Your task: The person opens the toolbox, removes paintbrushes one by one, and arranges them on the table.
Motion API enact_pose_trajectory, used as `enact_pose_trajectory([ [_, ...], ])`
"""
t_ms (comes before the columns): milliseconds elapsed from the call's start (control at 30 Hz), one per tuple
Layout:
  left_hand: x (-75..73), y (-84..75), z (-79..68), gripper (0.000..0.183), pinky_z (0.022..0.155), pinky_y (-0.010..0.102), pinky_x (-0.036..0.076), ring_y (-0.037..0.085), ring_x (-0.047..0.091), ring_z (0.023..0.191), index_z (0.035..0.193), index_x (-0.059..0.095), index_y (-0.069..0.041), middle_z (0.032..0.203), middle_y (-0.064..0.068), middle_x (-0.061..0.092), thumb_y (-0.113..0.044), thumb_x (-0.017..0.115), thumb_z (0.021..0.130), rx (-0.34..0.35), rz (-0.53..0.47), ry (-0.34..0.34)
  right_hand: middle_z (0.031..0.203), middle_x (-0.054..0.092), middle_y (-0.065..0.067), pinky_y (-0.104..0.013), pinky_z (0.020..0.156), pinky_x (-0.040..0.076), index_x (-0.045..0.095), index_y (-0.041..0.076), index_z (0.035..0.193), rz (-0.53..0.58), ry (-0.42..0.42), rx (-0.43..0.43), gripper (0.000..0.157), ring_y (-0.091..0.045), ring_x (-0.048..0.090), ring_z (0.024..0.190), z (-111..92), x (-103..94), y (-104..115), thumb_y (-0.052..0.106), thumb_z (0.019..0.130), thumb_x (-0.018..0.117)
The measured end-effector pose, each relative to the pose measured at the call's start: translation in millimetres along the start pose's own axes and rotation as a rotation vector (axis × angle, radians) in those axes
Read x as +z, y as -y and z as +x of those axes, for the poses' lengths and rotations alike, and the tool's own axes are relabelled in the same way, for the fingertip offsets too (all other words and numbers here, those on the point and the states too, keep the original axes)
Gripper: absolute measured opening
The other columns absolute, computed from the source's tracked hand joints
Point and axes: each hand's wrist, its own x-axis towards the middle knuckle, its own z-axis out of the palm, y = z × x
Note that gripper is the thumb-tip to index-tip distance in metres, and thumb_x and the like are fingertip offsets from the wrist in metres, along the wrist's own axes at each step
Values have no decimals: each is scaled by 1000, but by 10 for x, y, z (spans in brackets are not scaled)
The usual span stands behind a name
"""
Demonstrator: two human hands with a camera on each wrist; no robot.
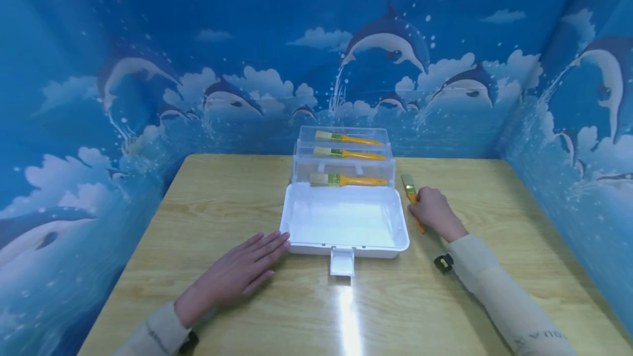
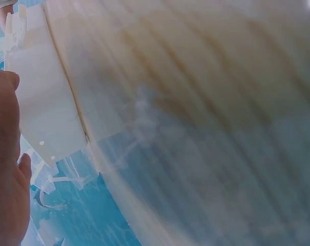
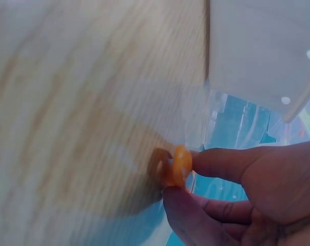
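Note:
A white plastic box (image 1: pixel 346 216) stands open on the table, its tiered clear trays (image 1: pixel 301 172) raised at the back. Three paintbrushes with orange handles lie in the trays: a top brush (image 1: pixel 363 140), a middle brush (image 1: pixel 363 155) and a larger lower brush (image 1: pixel 363 181). Right of the box, my right hand (image 1: pixel 435 212) pinches the orange handle of another paintbrush (image 1: pixel 408 184) between thumb and fingers; the handle end (image 3: pixel 182 166) shows close up in the right wrist view. My left hand (image 1: pixel 242 268) has straight fingers, their tips at the box's front left corner.
The wooden table (image 1: pixel 227 196) ends at a blue backdrop (image 1: pixel 247 43) printed with dolphins, which also rises on both sides. A white latch (image 1: pixel 342 262) hangs from the box's front. Dark straps, one a black band (image 1: pixel 443 263), sit at the wrists.

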Motion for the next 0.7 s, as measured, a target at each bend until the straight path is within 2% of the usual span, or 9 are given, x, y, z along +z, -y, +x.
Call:
enact_pose_trajectory([
  [267, -15, -4, 8, 68, 125, 44, 26, 23, 29, 153, 160, 31, -10, 168, 4, 26, -29, 60, 101, -6, 1, 9, 76, 62, -14, -26, 50, 50, 62, -11, 103, -9, 2, 1, 26, -19, 58, 59, -8, 4, -6, 14, 96, 63],
  [500, -16, -14, -2, 67, 126, 42, 23, 22, 27, 154, 160, 30, -11, 169, 3, 24, -30, 58, 102, -18, 6, 27, 80, 63, -15, -27, 53, 51, 62, -13, 109, -33, 6, -1, 31, -20, 59, 63, -17, 13, 3, 16, 97, 63],
  [600, -18, -18, -6, 67, 127, 41, 22, 21, 27, 154, 161, 30, -12, 169, 3, 24, -30, 58, 103, -20, 6, 26, 82, 64, -15, -28, 53, 50, 60, -14, 115, -78, 16, 6, 38, -21, 59, 64, -51, -7, 19, 20, 98, 63],
  [700, -14, -19, -3, 68, 127, 39, 19, 21, 26, 154, 161, 29, -12, 169, 3, 23, -30, 58, 103, -23, 6, 26, 90, 66, -19, -29, 53, 50, 54, -16, 127, -118, 24, 10, 50, -22, 59, 66, -115, -47, 57, 25, 99, 62],
])
